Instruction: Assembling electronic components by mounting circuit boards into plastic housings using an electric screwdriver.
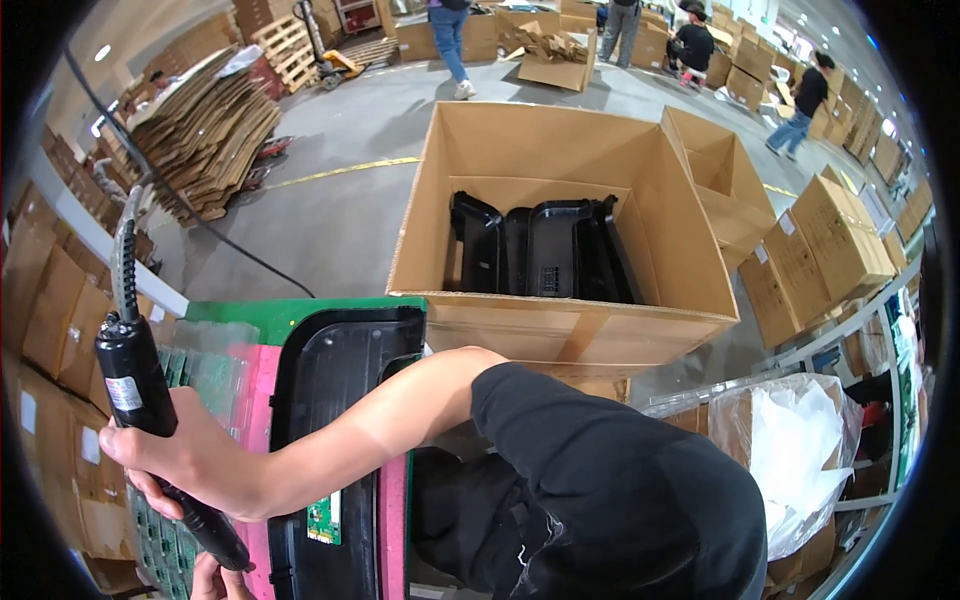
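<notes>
My right hand [205, 450] is wrapped round a black electric screwdriver [137, 375], which slants down with its tip near the bottom edge. My left hand [220, 580] shows only in part there, its fingers drawn together beside the tip. What those fingers hold, if anything, is hidden. Under my right forearm lies a long black plastic housing [345, 350], set between pink foam strips [394, 530] on a green work surface [245, 312]. A small green circuit board [324, 520] sits in the housing. Clear plastic trays with several circuit boards [170, 540] are at the left.
Beyond the work surface stands an open cardboard box [560, 150] holding several black plastic housings [555, 245]. A dark cable [225, 240] hangs at the left. White plastic bags [795, 440] lie at right. Flattened cardboard [200, 130] is stacked far left; several people are farther off.
</notes>
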Demonstrator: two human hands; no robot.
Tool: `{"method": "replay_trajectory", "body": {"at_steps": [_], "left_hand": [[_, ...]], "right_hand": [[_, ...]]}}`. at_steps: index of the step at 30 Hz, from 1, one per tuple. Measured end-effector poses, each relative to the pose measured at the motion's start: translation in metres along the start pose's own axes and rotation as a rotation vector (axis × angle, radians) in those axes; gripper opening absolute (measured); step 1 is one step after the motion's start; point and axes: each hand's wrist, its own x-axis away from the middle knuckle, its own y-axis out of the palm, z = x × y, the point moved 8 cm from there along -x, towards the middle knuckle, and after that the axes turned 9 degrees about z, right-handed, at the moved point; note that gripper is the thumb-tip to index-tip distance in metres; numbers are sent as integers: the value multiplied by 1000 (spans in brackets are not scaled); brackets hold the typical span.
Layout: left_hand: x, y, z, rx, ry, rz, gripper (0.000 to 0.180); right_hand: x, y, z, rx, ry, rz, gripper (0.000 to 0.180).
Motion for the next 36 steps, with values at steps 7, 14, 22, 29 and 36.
{"method": "replay_trajectory", "body": {"at_steps": [7, 14, 22, 29, 36], "left_hand": [[2, -2, -9, 93, -25, -38, 18], [6, 23, -31, 295, -77, -279, 18], [5, 26, -26, 231, 10, -215, 14], [18, 29, -20, 282, -124, -355, 18], [16, 29, -2, -42, 99, -238, 11]], "right_hand": [[12, 9, -4, 8, -36, -109, 27], [14, 12, -19, -4, -41, -93, 17], [15, 12, -20, 80, -116, -122, 19], [17, 7, 0, 32, 151, -228, 22], [4, -16, -26, 442, -90, -288, 21]]}}
